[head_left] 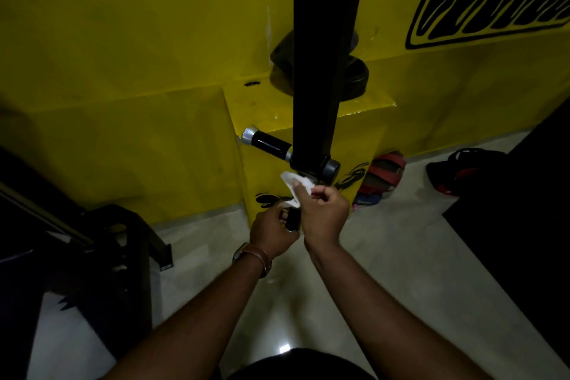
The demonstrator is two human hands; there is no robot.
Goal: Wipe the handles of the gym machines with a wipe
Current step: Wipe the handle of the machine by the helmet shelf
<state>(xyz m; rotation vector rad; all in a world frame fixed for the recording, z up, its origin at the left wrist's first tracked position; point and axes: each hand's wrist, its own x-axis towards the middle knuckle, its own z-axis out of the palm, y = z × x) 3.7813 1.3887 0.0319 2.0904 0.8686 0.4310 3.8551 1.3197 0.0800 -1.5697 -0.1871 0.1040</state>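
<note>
Wipe (294, 183): a white, crumpled, soft sheet was held up just beneath the lower end of the black machine arm, near the middle of the view; its lower edge trailed down between the two hands.
Right hand (324, 213): the fingers were curled and pinched the wipe at its upper part, knuckles toward the camera, just under the arm's grey end cap.
Left hand (273, 230): the fingers were curled round a small dark object (293, 219) and reached to the wipe's lower edge; what the object was could not be told.
Handle (270, 144): a short, glossy black cylinder stuck out sideways to the left from the bottom of the arm, with a flared, ribbed silver collar at its free end. Neither hand touched it.
Machine arm (324, 55): a flat, wide, matte black bar ran straight down from the top of the view and ended in a rounded grey metal cap (331, 167).
Wristwatch (251, 257): a brown leather strap with a metal case sat on the left wrist.
Wall (123, 40): smooth, glossy yellow with black painted graphics; a boxy yellow ledge jutted out behind the arm.
Floor (385, 241): pale, polished tile with a bright light reflection.
Sandals (382, 174): red and black footwear lay on the floor by the wall, to the right.
Frame (101, 241): dark metal equipment stood at the left, dimly lit.
</note>
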